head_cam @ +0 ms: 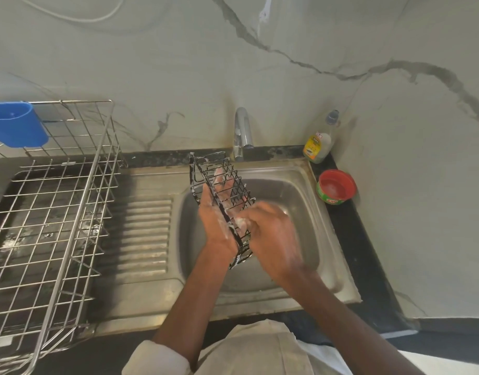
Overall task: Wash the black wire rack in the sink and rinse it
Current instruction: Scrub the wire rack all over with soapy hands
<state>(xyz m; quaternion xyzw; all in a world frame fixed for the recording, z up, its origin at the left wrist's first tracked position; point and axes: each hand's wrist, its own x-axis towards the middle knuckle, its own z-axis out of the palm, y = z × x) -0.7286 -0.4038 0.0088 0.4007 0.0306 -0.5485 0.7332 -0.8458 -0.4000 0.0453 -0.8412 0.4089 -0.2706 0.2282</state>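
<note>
A black wire rack (pixel 206 169) with soap suds on it is held on edge above the steel sink (pixel 303 201). My left hand (pixel 215 220) grips it from the left, the fingers reaching through the wires. Blurred, my right hand (pixel 271 228) presses against the rack's lower right side with foam at its fingers; whether it holds a sponge is hidden. The tap (pixel 242 131) stands just behind the rack, and no water stream shows.
A steel dish drainer (pixel 51 212) with a blue plastic cup holder (pixel 15 124) fills the left counter beside the ribbed draining board (pixel 146 236). A dish-soap bottle (pixel 318 143) and an open red-and-green soap tub (pixel 336 186) stand right of the sink.
</note>
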